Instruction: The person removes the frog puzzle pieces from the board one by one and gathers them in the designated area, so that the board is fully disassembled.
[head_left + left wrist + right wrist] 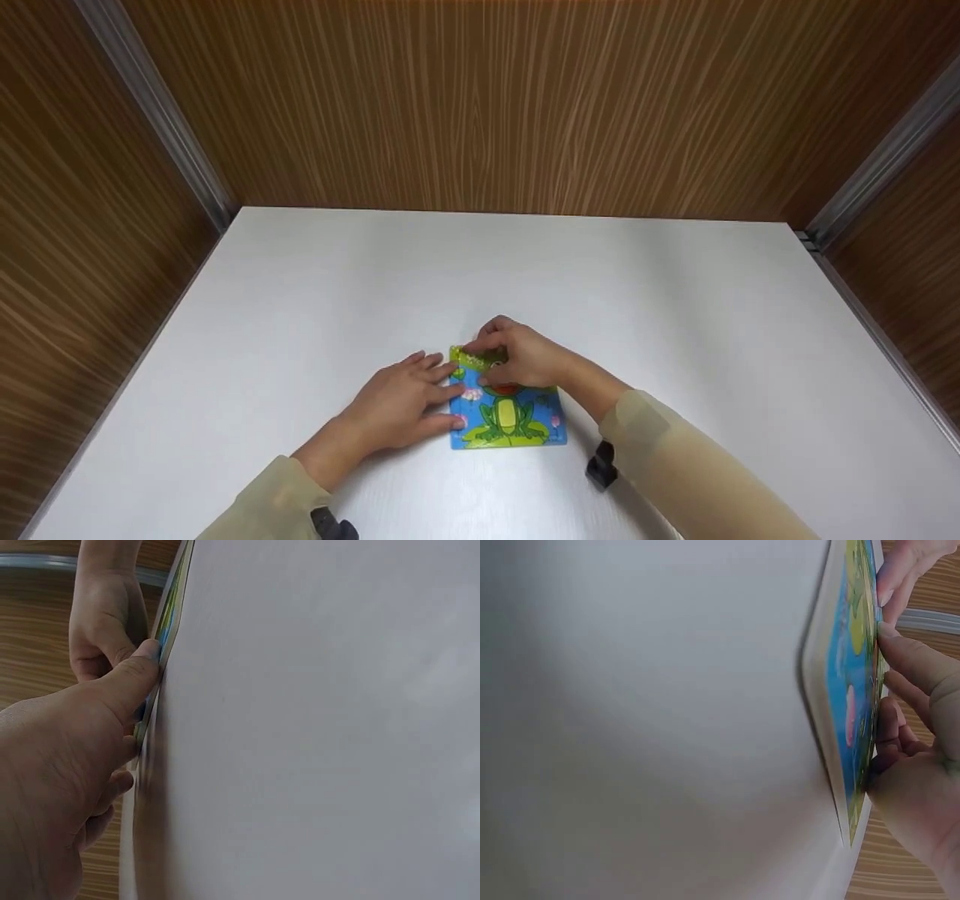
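Nearest to the camera are 2 sleeves, the left sleeve (266, 502) and the right sleeve (694, 465), both pale beige, each with a small black part at the wrist: the left clip (334, 525) and the right clip (601, 466). Beyond them, the board (499, 405) lies flat on the white table (637, 300), in the near half of it and around its middle from side to side. On its blue ground is a green frog (507, 417) with a yellow belly and a red mouth, with pink flowers and green leaves around; the letters at its upper left are partly covered and too small to read. The left hand (401, 401) is at the left edge of the board, its fingers rather straight and spread; the thumb and 2 fingers touch this edge, without grasping. The right hand (529, 356) reaches over the upper right part, with bent fingers. Its thumb rests on the picture beside the mouth and its index is near the upper left; I cannot tell if a piece is pinched between them. From the right wrist, the board shows a pale, thick edge. Behind the table stands a brown wood-grain wall (480, 105).
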The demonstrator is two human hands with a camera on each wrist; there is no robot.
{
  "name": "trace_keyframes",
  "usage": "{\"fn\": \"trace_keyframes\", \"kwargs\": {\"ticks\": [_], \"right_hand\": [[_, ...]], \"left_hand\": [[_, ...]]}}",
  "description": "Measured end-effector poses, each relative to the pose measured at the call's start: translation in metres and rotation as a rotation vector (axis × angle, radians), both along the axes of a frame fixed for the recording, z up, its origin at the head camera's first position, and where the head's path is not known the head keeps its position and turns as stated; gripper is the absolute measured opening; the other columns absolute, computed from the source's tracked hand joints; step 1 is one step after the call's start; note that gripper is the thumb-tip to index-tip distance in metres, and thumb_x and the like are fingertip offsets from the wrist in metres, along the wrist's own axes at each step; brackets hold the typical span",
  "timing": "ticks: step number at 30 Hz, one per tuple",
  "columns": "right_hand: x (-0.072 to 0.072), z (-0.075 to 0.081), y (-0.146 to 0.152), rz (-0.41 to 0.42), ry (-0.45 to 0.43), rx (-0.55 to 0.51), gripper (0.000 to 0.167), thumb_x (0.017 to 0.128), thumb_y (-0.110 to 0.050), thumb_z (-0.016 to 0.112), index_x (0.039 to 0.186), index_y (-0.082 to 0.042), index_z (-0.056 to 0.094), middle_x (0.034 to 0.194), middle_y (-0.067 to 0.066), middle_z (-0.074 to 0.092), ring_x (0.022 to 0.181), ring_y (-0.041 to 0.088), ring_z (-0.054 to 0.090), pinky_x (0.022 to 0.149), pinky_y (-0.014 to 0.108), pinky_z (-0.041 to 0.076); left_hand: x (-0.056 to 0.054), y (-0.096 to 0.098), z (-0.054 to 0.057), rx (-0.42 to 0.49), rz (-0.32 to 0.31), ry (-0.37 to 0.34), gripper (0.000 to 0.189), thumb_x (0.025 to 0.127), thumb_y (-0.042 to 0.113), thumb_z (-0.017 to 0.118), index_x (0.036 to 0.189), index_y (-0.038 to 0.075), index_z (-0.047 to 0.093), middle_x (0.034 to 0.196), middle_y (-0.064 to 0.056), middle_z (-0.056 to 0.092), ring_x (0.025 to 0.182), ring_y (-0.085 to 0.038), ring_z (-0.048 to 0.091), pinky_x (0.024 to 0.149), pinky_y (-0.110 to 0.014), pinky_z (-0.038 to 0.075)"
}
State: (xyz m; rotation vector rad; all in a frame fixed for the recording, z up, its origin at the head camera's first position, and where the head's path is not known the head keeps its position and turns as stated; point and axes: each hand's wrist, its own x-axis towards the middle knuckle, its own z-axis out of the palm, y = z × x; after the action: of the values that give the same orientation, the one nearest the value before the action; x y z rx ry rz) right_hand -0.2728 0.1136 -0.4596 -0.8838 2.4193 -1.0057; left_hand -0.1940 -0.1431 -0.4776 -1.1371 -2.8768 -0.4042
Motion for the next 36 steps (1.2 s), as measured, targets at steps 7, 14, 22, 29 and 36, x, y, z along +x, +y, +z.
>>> {"fn": "trace_keyframes", "kwargs": {"ticks": [7, 14, 22, 29, 36], "right_hand": [[-0.0008, -0.0008, -0.0001, -0.007, -0.012, 0.011, 0.044, 0.092, -0.016, 0.085, 0.135, -0.018, 0.076, 0.134, 0.001, 0.056, 0.123, 0.022, 0.056, 0.110, 0.044, 0.049], [-0.0017, -0.0023, 0.0004, 0.009, -0.017, -0.024, 0.043, 0.092, -0.015, 0.085, 0.134, -0.019, 0.074, 0.135, 0.001, 0.057, 0.124, 0.022, 0.057, 0.111, 0.045, 0.049], [-0.0011, -0.0036, 0.0011, 0.016, -0.025, -0.077, 0.042, 0.093, -0.011, 0.083, 0.134, -0.015, 0.072, 0.132, 0.002, 0.060, 0.123, 0.023, 0.058, 0.113, 0.045, 0.047], [-0.0020, -0.0038, 0.0025, 0.011, -0.037, -0.071, 0.038, 0.100, -0.003, 0.070, 0.136, -0.015, 0.070, 0.131, 0.000, 0.063, 0.118, 0.019, 0.060, 0.111, 0.043, 0.048], [-0.0019, -0.0031, 0.0032, 0.022, -0.033, -0.072, 0.041, 0.101, 0.003, 0.060, 0.138, -0.012, 0.068, 0.132, 0.003, 0.064, 0.116, 0.020, 0.060, 0.109, 0.043, 0.049]], "left_hand": [[-0.0001, 0.0005, -0.0003, -0.004, 0.001, -0.011, 0.058, 0.103, 0.060, 0.060, 0.144, 0.020, 0.069, 0.155, -0.011, 0.057, 0.148, -0.034, 0.048, 0.123, -0.049, 0.034], [-0.0002, 0.0001, 0.0000, -0.007, 0.011, -0.006, 0.058, 0.102, 0.061, 0.060, 0.144, 0.020, 0.070, 0.154, -0.010, 0.058, 0.147, -0.034, 0.049, 0.123, -0.050, 0.035], [-0.0009, -0.0001, 0.0003, -0.015, 0.006, -0.007, 0.058, 0.103, 0.059, 0.060, 0.145, 0.021, 0.069, 0.155, -0.010, 0.057, 0.147, -0.035, 0.049, 0.122, -0.050, 0.036], [0.0000, -0.0001, 0.0014, 0.006, 0.003, -0.020, 0.057, 0.102, 0.057, 0.062, 0.144, 0.019, 0.070, 0.154, -0.012, 0.057, 0.147, -0.036, 0.049, 0.122, -0.050, 0.036], [0.0006, 0.0000, 0.0021, 0.018, 0.015, -0.048, 0.057, 0.102, 0.058, 0.062, 0.144, 0.019, 0.069, 0.156, -0.011, 0.056, 0.148, -0.035, 0.047, 0.123, -0.051, 0.035]]}}
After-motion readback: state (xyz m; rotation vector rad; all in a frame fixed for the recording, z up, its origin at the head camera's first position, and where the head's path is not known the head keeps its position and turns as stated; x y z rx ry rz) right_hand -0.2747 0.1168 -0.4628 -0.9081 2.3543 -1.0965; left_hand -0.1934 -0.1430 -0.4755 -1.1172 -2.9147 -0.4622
